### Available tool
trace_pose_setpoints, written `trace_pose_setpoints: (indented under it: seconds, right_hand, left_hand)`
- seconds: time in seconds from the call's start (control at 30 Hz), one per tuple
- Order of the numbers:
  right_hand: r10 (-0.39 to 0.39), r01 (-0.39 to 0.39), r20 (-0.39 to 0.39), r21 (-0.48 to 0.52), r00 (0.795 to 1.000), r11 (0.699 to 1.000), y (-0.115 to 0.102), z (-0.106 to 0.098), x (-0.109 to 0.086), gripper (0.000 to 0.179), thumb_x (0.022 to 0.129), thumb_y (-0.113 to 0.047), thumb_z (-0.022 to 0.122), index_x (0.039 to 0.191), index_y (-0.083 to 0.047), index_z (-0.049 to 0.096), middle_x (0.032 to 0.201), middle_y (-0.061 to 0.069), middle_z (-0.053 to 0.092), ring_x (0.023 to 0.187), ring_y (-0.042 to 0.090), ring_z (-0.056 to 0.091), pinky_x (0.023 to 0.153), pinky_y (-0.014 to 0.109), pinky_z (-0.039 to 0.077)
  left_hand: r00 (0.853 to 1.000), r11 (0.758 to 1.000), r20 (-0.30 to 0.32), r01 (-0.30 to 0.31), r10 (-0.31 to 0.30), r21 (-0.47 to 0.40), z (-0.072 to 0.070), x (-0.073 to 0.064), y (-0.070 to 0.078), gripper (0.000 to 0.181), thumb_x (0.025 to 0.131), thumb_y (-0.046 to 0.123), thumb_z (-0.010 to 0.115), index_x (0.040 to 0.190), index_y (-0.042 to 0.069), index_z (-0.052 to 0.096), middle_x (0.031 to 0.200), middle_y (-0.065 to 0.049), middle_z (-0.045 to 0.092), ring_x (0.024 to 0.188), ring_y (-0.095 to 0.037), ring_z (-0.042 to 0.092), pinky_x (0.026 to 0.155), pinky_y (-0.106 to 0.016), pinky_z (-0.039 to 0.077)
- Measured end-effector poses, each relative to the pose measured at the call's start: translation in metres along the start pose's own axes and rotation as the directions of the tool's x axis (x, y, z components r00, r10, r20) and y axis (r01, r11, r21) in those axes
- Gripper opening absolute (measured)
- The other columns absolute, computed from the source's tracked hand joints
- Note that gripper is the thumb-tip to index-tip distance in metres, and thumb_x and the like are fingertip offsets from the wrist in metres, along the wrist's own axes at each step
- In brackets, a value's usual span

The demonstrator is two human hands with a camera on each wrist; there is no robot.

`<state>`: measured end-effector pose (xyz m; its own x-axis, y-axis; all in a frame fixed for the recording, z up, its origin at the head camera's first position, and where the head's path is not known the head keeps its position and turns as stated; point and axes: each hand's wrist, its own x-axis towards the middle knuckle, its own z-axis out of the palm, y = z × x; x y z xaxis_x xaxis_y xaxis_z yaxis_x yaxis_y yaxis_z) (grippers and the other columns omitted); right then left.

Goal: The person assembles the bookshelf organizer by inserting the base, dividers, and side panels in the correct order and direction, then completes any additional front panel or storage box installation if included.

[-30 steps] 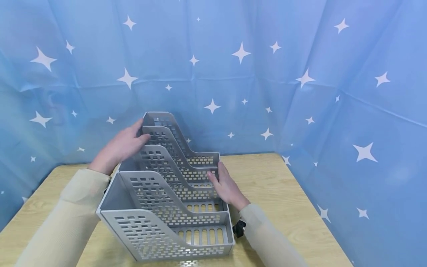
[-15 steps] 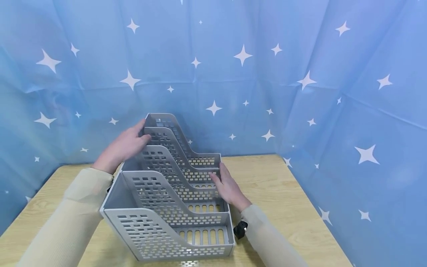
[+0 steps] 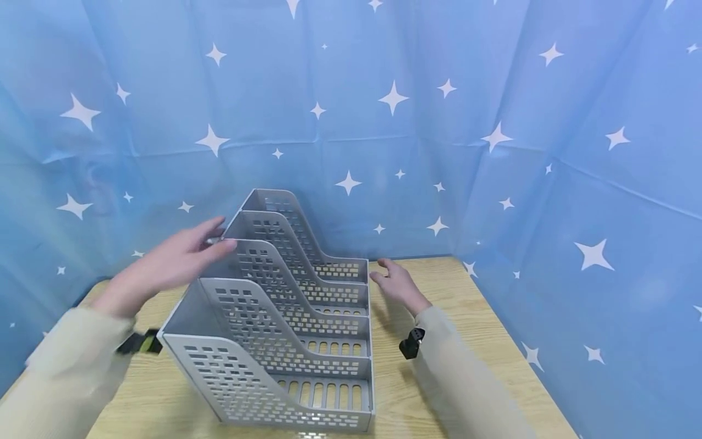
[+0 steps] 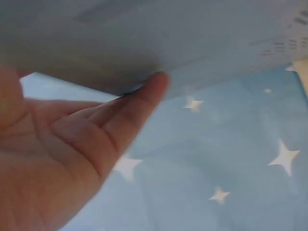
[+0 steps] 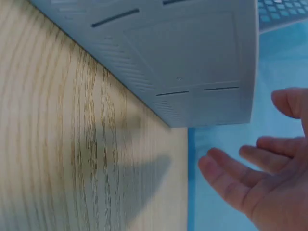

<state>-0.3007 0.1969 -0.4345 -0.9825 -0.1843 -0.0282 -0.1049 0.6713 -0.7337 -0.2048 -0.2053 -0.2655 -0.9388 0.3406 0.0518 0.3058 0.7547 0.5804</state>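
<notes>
A grey plastic file holder [image 3: 307, 317] with several perforated, sloped dividers stands upright on the table. My left hand [image 3: 170, 262] is at its tall left side, thumb and fingers spread and partly straight. In the left wrist view, a fingertip of the left hand [image 4: 96, 130] overlaps the lower edge of the holder's smooth panel [image 4: 159, 48]. My right hand [image 3: 399, 283] is just off the holder's low right side, holding nothing. The right wrist view shows the relaxed fingers of this hand [image 5: 260, 178] apart from the smooth side panel [image 5: 187, 57].
The wood-grain table [image 3: 444, 317] extends to the right of the holder. Behind it hangs a blue curtain [image 3: 351, 134] with white stars, which also runs along both sides. A dark wrist camera [image 3: 411, 343] sits by the right sleeve, and another strapped device [image 3: 139, 342] by the left.
Both hands have let go of the file holder. The left hand has drawn back to the left and towards me, and the right hand has moved off to the right.
</notes>
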Motion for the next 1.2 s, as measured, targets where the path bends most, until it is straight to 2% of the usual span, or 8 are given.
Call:
trace_pose_setpoints:
  seconds: [0.23,0.37,0.5,0.63,0.8,0.97,1.07,1.2]
  right_hand:
    - [-0.02,0.021,0.025,-0.026,0.999,0.999,0.0,0.006,0.011,0.061,0.109,-0.024,0.05,0.16,0.001,0.03,0.164,0.024,0.033,0.136,0.046,0.052,0.113,0.057,0.044]
    - [-0.023,0.025,0.047,-0.033,0.999,0.999,0.002,0.007,0.013,0.061,0.109,-0.019,0.046,0.163,-0.002,0.024,0.166,0.023,0.029,0.12,0.041,0.062,0.101,0.053,0.052]
    - [-0.016,0.018,0.044,-0.04,0.999,0.999,0.009,0.005,0.01,0.063,0.106,-0.014,0.044,0.164,-0.002,0.022,0.166,0.024,0.027,0.097,0.04,0.064,0.084,0.049,0.053]
    - [-0.02,0.021,0.026,-0.05,0.999,0.999,0.018,-0.001,0.001,0.062,0.104,-0.013,0.047,0.16,0.004,0.028,0.161,0.028,0.034,0.121,0.043,0.059,0.101,0.054,0.051]
    - [0.016,-0.015,0.018,-0.051,1.0,0.999,0.024,-0.01,-0.014,0.055,0.098,-0.014,0.053,0.147,0.007,0.043,0.138,0.028,0.055,0.12,0.041,0.058,0.103,0.058,0.049]
    - [0.081,-0.08,-0.003,-0.192,0.997,0.978,0.027,-0.023,-0.04,0.031,0.098,-0.017,0.053,0.118,0.006,0.058,0.104,0.019,0.062,0.092,0.03,0.059,0.082,0.048,0.054]
    - [0.082,-0.081,-0.009,-0.268,0.997,0.96,0.029,-0.033,-0.057,0.024,0.103,-0.021,0.052,0.093,-0.001,0.061,0.079,0.011,0.057,0.07,0.023,0.052,0.063,0.038,0.047]
    - [0.088,-0.084,0.001,-0.285,0.996,0.955,0.032,-0.044,-0.077,0.039,0.106,-0.029,0.056,0.073,-0.008,0.061,0.061,0.003,0.054,0.055,0.017,0.048,0.053,0.031,0.039]
  left_hand:
    - [0.998,0.995,-0.063,0.034,-0.028,0.095,0.028,-0.073,0.012,0.074,0.111,0.036,0.047,0.164,-0.003,0.014,0.15,-0.04,0.042,0.126,-0.058,0.052,0.102,-0.072,0.043]
    - [0.985,0.995,-0.157,0.085,-0.075,0.06,0.039,-0.078,0.013,0.06,0.111,0.024,0.04,0.163,0.0,0.024,0.09,-0.021,0.061,0.063,-0.027,0.059,0.065,-0.041,0.052]
    - [0.966,1.0,-0.257,0.025,-0.026,-0.008,0.039,-0.068,0.002,0.052,0.106,0.013,0.041,0.157,0.002,0.04,0.104,-0.022,0.066,0.064,-0.018,0.057,0.06,-0.032,0.045]
    - [0.927,1.0,-0.376,-0.019,0.008,-0.025,0.033,-0.054,-0.013,0.04,0.106,0.015,0.048,0.142,0.002,0.061,0.127,-0.023,0.069,0.099,-0.016,0.062,0.077,-0.025,0.048]
    - [0.846,1.0,-0.533,0.016,-0.01,0.007,0.033,-0.045,-0.022,0.034,0.106,0.03,0.059,0.122,0.004,0.074,0.104,-0.018,0.076,0.082,0.0,0.061,0.067,-0.019,0.047]
    - [0.783,0.993,-0.622,0.089,-0.026,0.071,0.049,-0.05,-0.018,0.045,0.11,0.036,0.048,0.126,-0.002,0.066,0.104,-0.024,0.073,0.081,-0.035,0.072,0.064,-0.041,0.054]
    - [0.791,0.997,-0.608,0.08,-0.068,-0.008,0.065,-0.058,-0.015,0.053,0.113,0.032,0.04,0.141,-0.011,0.049,0.122,-0.034,0.064,0.09,-0.046,0.071,0.075,-0.055,0.057]
    - [0.871,0.996,-0.486,0.053,-0.079,-0.067,0.1,-0.073,-0.012,0.059,0.113,0.029,0.039,0.155,-0.012,0.029,0.14,-0.036,0.051,0.113,-0.053,0.062,0.092,-0.068,0.05]
